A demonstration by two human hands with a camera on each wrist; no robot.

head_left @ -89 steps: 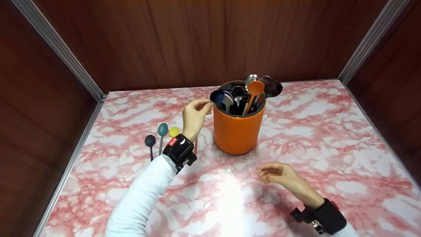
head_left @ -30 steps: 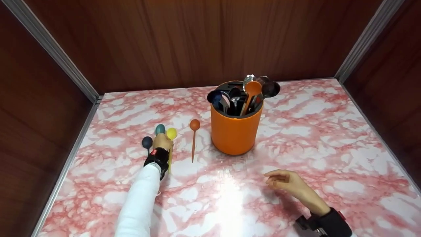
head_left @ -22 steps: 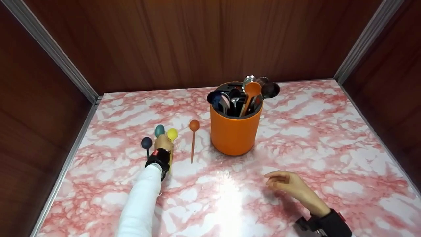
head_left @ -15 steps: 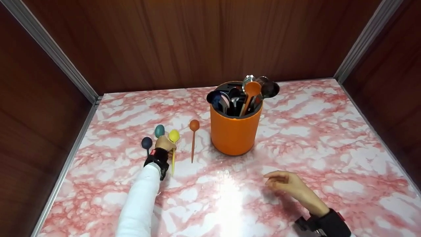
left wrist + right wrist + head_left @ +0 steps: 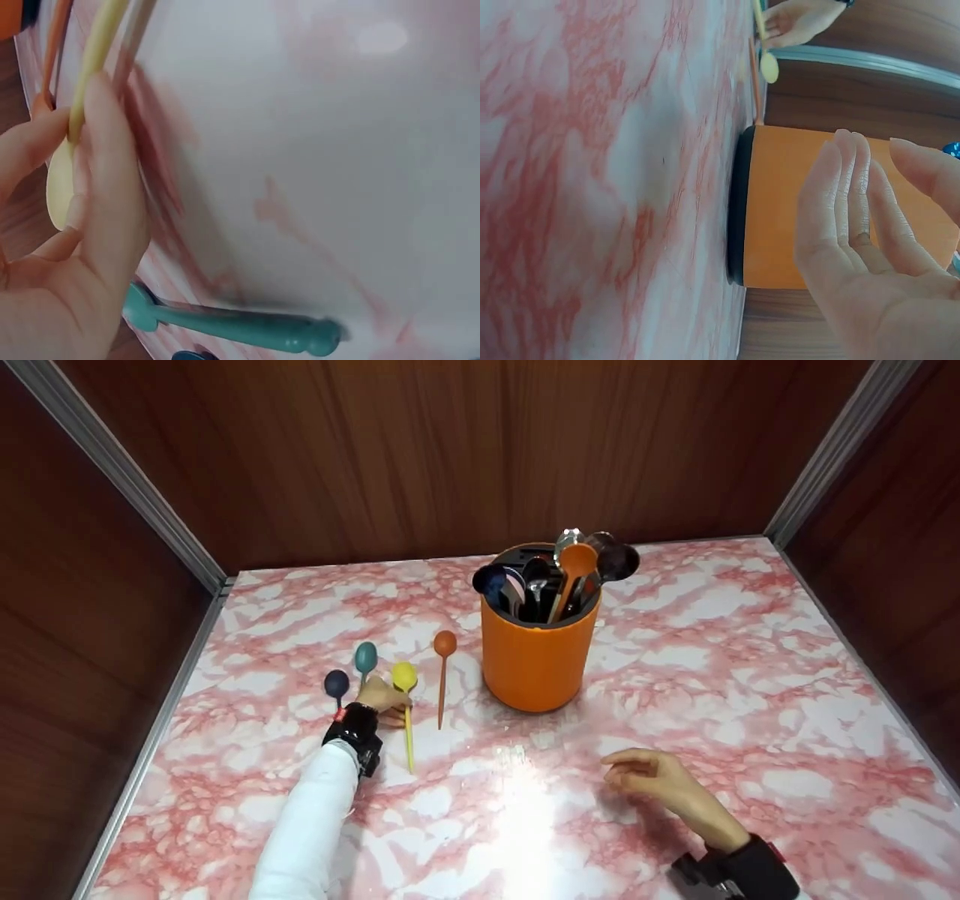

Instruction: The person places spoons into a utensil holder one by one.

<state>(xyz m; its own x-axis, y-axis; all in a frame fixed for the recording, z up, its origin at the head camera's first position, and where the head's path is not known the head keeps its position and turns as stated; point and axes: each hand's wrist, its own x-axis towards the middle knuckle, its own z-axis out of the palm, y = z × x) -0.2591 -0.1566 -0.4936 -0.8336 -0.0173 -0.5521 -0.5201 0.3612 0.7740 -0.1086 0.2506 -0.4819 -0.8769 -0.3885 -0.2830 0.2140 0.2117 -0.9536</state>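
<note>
My left hand (image 5: 382,697) pinches a yellow spoon (image 5: 405,676) by its handle, between thumb and fingers. In the left wrist view the pale yellow spoon (image 5: 94,56) is raised off the surface, its shadow falling beside it. A teal spoon (image 5: 365,657) lies just behind that hand, its handle partly hidden in the head view. Left of it is a dark navy spoon (image 5: 337,683), and to the right an orange-red spoon (image 5: 445,644). My right hand (image 5: 660,780) hovers over the table at the right with relaxed fingers, holding nothing.
An orange utensil holder (image 5: 534,667) stands mid-table, several spoons and ladles sticking out of its dark slotted top. Beneath everything is a red-and-white marbled tabletop (image 5: 712,660). Brown wooden panels (image 5: 420,457) with metal corner strips enclose the back and sides.
The left hand has come from the holder's rim down to the spoons and taken hold of the yellow one. Lately that spoon has shifted right and nearer. The right hand has barely moved.
</note>
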